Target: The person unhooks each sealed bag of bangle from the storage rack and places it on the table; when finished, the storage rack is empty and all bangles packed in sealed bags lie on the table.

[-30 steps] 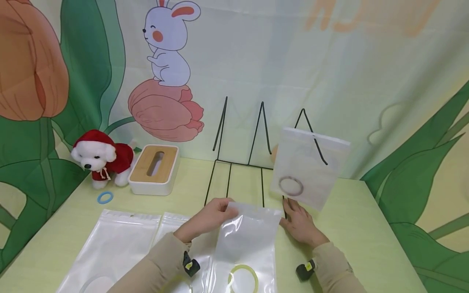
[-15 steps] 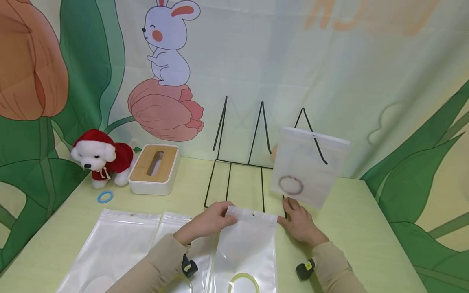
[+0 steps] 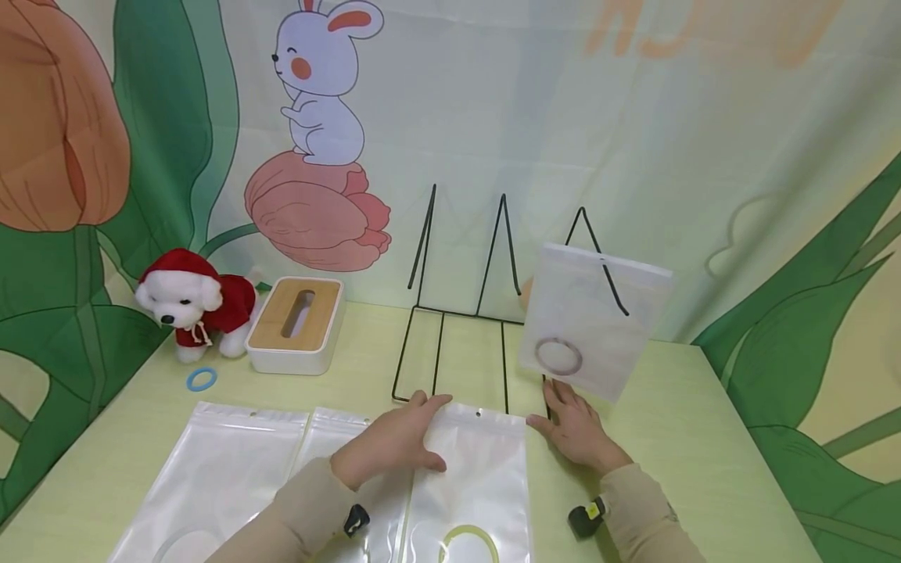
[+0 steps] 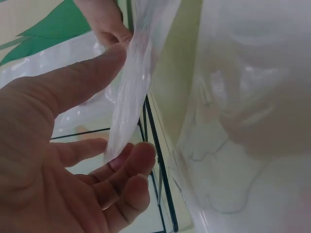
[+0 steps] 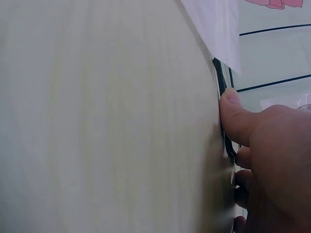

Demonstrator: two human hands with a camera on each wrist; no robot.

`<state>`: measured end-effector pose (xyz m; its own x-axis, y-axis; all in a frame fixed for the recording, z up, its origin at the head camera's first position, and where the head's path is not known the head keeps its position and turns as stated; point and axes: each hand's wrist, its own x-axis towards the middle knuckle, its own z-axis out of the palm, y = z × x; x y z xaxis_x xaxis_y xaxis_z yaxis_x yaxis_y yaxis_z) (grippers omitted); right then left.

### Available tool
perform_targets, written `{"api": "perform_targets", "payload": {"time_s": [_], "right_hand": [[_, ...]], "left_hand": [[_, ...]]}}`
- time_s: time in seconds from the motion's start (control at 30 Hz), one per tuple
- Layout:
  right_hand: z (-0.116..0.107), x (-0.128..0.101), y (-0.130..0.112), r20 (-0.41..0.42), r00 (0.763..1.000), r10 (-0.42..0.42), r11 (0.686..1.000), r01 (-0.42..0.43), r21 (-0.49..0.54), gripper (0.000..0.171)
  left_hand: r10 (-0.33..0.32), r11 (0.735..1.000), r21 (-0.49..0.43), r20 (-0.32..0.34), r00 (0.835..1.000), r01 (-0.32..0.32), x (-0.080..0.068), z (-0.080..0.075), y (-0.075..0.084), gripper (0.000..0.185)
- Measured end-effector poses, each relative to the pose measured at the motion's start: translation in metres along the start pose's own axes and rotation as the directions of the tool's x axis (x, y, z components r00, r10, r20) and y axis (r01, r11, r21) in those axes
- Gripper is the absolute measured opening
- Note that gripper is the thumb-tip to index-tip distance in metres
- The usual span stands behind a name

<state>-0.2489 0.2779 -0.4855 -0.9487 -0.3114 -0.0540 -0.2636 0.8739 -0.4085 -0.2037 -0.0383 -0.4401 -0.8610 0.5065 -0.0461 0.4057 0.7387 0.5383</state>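
Note:
My left hand [image 3: 387, 438] is at the upper left corner of a zip bag [image 3: 468, 469], with thumb and fingers spread apart. In the left wrist view the edge of the clear bag [image 4: 131, 92] runs between them. Inside this bag is a yellow-green ring [image 3: 470, 539]. My right hand [image 3: 577, 434] holds the front right corner of a black wire display rack [image 3: 505, 367], its thumb against the wire in the right wrist view. A second bag [image 3: 598, 320] with a brownish ring [image 3: 559, 356] hangs from the rack's right hook.
Two more zip bags lie at the left: a wide bag [image 3: 232, 461] with a pale ring and a narrower bag [image 3: 338, 426]. Behind them are a blue ring [image 3: 202, 379], a plush dog [image 3: 197, 305] and a tissue box [image 3: 296, 328]. Two other rack hooks [image 3: 503, 242] stand upright.
The bag's top edge has come down toward me and now lies flatter. My left fingers have let go of its corner and spread. The right hand has stayed in place.

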Motion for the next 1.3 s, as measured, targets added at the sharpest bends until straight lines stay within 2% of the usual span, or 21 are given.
{"api": "perform_targets", "payload": {"time_s": [0.2,0.33,0.47,0.8,1.1,1.3], "right_hand": [[0.002,0.001,0.001,-0.008,1.0,0.005,1.0,-0.005,-0.011,0.077],[0.002,0.001,0.001,-0.009,1.0,0.001,1.0,-0.001,-0.013,0.076],[0.001,0.001,0.001,-0.005,1.0,0.0,1.0,0.0,-0.016,0.076],[0.002,0.001,0.001,-0.011,1.0,-0.001,1.0,0.001,-0.018,0.076],[0.002,0.0,0.0,-0.025,1.0,-0.011,1.0,0.01,-0.024,0.075],[0.002,0.0,0.001,-0.019,1.0,-0.008,1.0,0.007,-0.023,0.076]], "left_hand": [[-0.024,0.997,0.071,0.007,1.0,0.023,-0.003,0.006,0.001,0.1],[-0.003,0.999,0.049,0.009,1.0,0.002,-0.006,0.008,0.0,0.099],[0.001,0.999,0.038,0.037,0.999,-0.002,-0.009,0.011,0.0,0.099],[0.039,0.993,0.115,0.016,0.999,-0.041,-0.01,0.014,-0.003,0.098],[0.093,0.977,0.188,0.066,0.993,-0.104,-0.009,0.013,-0.007,0.062],[0.099,0.971,0.211,0.082,0.992,-0.114,-0.008,0.012,-0.006,0.049]]}}
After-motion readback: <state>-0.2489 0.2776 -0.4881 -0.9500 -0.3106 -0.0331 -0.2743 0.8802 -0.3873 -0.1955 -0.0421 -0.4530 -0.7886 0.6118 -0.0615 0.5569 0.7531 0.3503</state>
